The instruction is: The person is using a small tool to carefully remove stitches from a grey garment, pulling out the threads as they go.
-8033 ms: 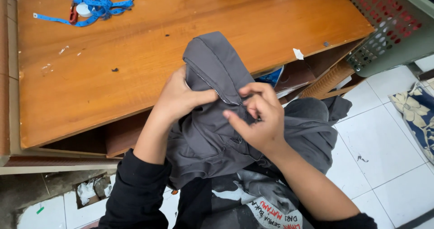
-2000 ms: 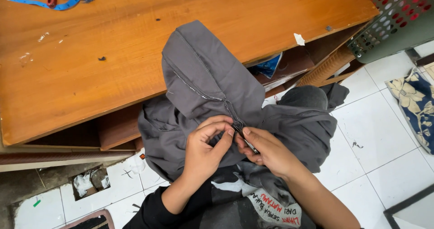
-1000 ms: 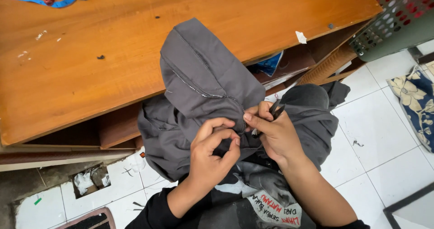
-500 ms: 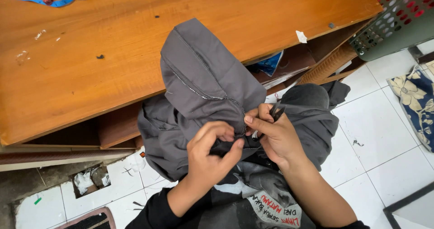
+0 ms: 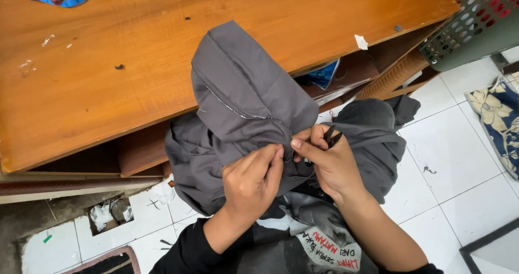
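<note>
Head view: fingers half-buried in grey garment

Lighting bright and even, soft overhead source; broad glossy sheen across the wooden surface, no harsh glare. Shadow deep beneath its front edge; fainter shadows in the folds of the grey garment. Focus sharp throughout, motion blur negligible. Slight wide-angle bowing at frame edges
</note>
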